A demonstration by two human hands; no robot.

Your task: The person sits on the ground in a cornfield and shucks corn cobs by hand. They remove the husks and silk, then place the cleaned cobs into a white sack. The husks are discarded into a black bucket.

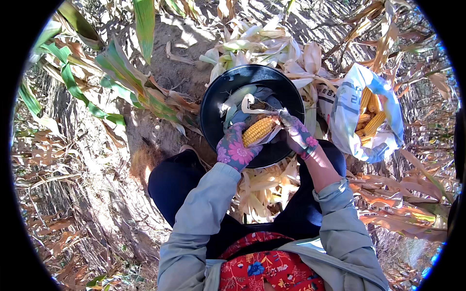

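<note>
Both my hands wear flower-patterned gloves and meet over a black tub (211, 104) between my knees. My left hand (237, 147) is wrapped round the lower part of a yellow corn cob (258, 131), whose kernels are bare. At the cob's upper right end my right hand (296, 133) grips the pale husk (272, 137), which is partly peeled back. The right fingertips are partly hidden by the husk. Inside the tub, beneath my hands, lie several ears that look still wrapped in husk (240, 97).
To the right stands a white printed sack (347, 131) with several bare yellow cobs (374, 123) in it. Loose pale husks (262, 43) are heaped behind the tub, and more husks (264, 194) lie between my legs. Green corn leaves (116, 72) reach in from the left over dry soil.
</note>
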